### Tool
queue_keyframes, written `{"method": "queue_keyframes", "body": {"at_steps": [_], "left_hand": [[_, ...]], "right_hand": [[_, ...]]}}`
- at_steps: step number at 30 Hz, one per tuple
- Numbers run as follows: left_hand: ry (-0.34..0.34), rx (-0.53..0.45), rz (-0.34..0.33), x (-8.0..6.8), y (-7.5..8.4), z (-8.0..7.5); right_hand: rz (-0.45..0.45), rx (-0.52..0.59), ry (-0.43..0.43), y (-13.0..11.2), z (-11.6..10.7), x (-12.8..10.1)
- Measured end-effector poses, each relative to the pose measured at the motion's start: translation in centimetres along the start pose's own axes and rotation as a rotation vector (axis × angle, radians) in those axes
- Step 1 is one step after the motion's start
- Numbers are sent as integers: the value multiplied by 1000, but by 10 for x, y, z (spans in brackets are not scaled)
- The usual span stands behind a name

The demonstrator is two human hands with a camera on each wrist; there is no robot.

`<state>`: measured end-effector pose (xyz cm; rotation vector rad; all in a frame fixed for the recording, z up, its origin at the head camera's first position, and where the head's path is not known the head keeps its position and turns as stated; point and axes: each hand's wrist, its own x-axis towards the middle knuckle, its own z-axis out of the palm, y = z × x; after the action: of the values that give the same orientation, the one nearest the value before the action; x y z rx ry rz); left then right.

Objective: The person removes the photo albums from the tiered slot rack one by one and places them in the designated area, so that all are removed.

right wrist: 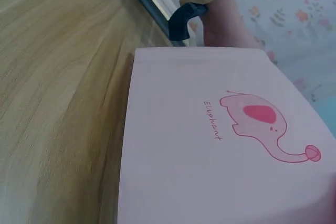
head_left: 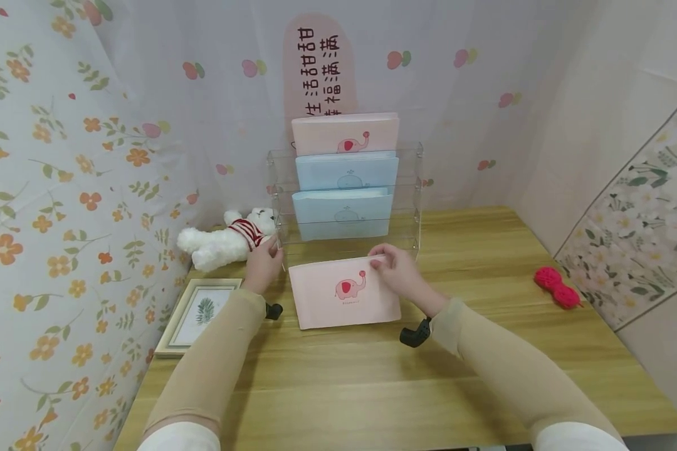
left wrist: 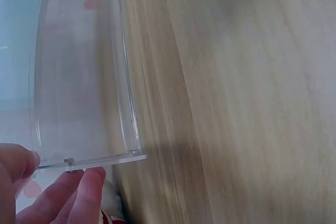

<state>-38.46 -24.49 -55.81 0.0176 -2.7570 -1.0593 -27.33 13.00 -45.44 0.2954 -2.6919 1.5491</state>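
A clear tiered rack (head_left: 419, 188) stands against the back wall, holding a pink booklet (head_left: 321, 134) on top and two blue booklets (head_left: 316, 172) below. My left hand (head_left: 263, 266) grips the rack's left side panel, with thumb and fingers (left wrist: 89, 198) on either side of its edge in the left wrist view. With my right hand (head_left: 399, 277) I pinch the upper right corner of another pink booklet (head_left: 316, 294), tilted in front of the rack's lowest tier. Its cover, with a pink elephant and the word "Elephant", fills much of the right wrist view.
Left of the rack lies a white plush bear (head_left: 220, 247) in a striped top. A picture frame (head_left: 180, 310) with a leaf print lies nearer me, beside my left forearm. A pink yarn bundle (head_left: 557, 288) sits at the right of the wooden table (head_left: 485, 369).
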Motion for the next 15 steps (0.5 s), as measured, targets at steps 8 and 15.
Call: {"method": "queue_keyframes", "body": {"at_steps": [8, 15], "left_hand": [[18, -19, 11, -1, -2, 3], [14, -32, -27, -6, 0, 3]], "right_hand": [[1, -62, -11, 20, 4, 9], [-54, -197, -53, 35, 7, 17]]}}
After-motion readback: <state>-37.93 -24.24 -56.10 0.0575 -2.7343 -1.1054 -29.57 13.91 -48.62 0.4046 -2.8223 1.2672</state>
